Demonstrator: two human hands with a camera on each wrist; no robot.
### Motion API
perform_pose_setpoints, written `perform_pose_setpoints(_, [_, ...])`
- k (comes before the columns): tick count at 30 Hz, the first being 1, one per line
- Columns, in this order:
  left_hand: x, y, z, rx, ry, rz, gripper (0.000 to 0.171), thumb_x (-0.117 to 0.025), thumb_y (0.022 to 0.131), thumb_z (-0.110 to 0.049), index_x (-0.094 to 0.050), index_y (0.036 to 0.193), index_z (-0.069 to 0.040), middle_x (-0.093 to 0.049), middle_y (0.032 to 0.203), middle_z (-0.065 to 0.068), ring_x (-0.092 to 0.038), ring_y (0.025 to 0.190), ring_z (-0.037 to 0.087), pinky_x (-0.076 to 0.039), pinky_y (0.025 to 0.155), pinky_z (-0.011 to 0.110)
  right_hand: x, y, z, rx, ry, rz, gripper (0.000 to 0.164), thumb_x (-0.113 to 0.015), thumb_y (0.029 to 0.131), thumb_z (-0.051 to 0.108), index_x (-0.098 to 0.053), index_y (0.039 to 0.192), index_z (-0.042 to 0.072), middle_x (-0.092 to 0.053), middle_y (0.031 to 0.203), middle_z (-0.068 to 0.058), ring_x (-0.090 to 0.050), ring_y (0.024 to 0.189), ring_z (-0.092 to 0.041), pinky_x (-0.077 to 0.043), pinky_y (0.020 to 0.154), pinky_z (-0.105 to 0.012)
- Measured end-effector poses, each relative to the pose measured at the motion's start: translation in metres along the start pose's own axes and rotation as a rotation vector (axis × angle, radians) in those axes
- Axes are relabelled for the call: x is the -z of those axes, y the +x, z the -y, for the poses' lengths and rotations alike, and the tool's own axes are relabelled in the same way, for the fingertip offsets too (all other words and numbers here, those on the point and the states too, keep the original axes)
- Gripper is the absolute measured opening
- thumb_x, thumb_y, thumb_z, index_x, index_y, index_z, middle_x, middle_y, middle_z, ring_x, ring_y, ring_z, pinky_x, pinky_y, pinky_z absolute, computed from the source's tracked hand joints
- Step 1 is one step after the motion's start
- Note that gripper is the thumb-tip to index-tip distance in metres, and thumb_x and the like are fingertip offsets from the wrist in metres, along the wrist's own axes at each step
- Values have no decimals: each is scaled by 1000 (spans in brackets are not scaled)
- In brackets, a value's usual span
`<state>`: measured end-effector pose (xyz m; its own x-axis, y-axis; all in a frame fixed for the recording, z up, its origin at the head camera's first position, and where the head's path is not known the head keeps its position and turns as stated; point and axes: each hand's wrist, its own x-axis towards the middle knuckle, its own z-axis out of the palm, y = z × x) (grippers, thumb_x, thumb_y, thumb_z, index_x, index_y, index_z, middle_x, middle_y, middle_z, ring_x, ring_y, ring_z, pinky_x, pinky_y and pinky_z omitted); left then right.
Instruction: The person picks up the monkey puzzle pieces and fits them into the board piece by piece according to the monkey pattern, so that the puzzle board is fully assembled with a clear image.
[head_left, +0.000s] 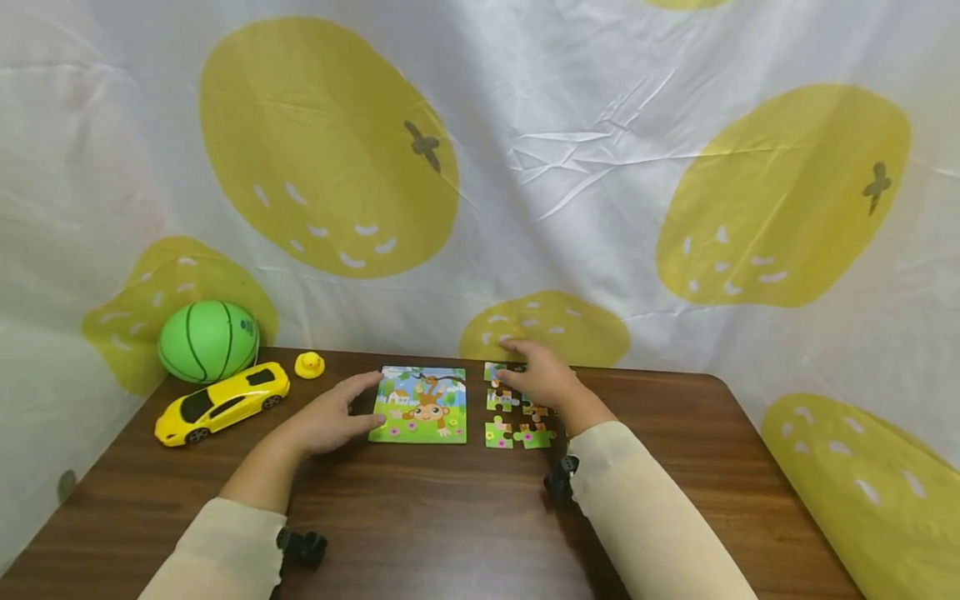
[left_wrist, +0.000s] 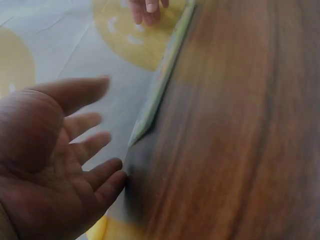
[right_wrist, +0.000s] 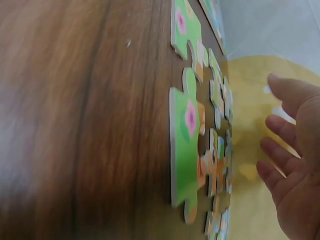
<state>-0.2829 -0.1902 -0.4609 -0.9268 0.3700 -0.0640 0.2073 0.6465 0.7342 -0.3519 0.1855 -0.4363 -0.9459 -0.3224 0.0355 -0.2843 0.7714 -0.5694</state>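
A square monkey picture board (head_left: 420, 408) lies flat on the brown table. My left hand (head_left: 341, 414) is at its left edge, thumb and fingers spread apart; the left wrist view shows the palm (left_wrist: 45, 165) holding nothing, with the board's edge (left_wrist: 160, 85) beyond the fingertips. Right of the board, several loose jigsaw pieces (head_left: 498, 435) lie in a loose grid, small gaps between them. Over these pieces hovers my right hand (head_left: 551, 383), its fingers loosely extended and covering part of the grid. In the right wrist view, that hand (right_wrist: 295, 150) is above the pieces (right_wrist: 185, 150) with nothing in it.
On the left stand a yellow toy car (head_left: 225, 402), a green ball (head_left: 208, 342) and a small yellow rubber duck (head_left: 309, 364). A white curtain (head_left: 555, 183) with yellow fruit prints hangs behind the table (head_left: 450, 517). Dark wrist cameras (head_left: 302, 547) sit on both sleeves.
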Motion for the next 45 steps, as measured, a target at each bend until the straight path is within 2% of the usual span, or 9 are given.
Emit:
perform_pose_setpoints(4, [-2,0,6,-56,133,52,78,-73,101,-39,-41,164,-5,-29,176,22,-25,163,48,-24,130,68,-4,7,1,-30,-11,23,62,-73,104,31,-51,161,22,-47,169,-7,-39,160,-36,-39,125,-61])
perform_pose_setpoints(11, [-5,-1,10,-63,228,86,74,-73,101,-38,-46,162,-5,-33,176,15,-27,163,46,-25,130,67,-10,12,-1,-84,-39,77,58,-72,104,28,-53,159,23,-50,166,-8,-45,156,-37,-45,120,-60])
perform_pose_setpoints(19, [-7,-2,7,-42,253,86,73,-73,101,-33,-46,162,-4,-36,175,13,-29,162,45,-26,130,66,-12,19,-3,-89,-82,103,55,-74,103,24,-58,155,16,-58,159,-10,-52,150,-35,-47,120,-56])
perform_pose_setpoints(26, [-8,0,8,-37,275,80,70,-73,102,-31,-47,161,-4,-37,175,12,-30,162,44,-28,129,65,-12,21,-2,-109,-79,112,54,-73,103,22,-59,154,16,-61,156,-9,-55,147,-34,-50,116,-55])
perform_pose_setpoints(33, [-7,2,8,-33,283,82,71,-73,101,-33,-47,161,-5,-37,175,11,-30,162,45,-28,129,65,-10,24,1,-67,-157,117,54,-74,102,20,-60,153,11,-65,151,-12,-61,141,-33,-53,114,-52])
perform_pose_setpoints(40, [-7,1,5,-22,304,92,71,-73,101,-33,-48,160,-4,-38,174,11,-31,161,45,-28,129,65,-11,24,6,-89,-105,102,53,-77,100,26,-64,150,15,-67,147,-9,-66,130,-30,-57,104,-50])
perform_pose_setpoints(45, [-5,-1,0,-5,345,95,70,-73,100,-35,-50,160,-7,-40,173,9,-33,160,46,-28,126,71,-14,24,12,-5,-82,79,50,-76,99,27,-67,146,14,-69,145,-11,-68,126,-29,-58,102,-49])
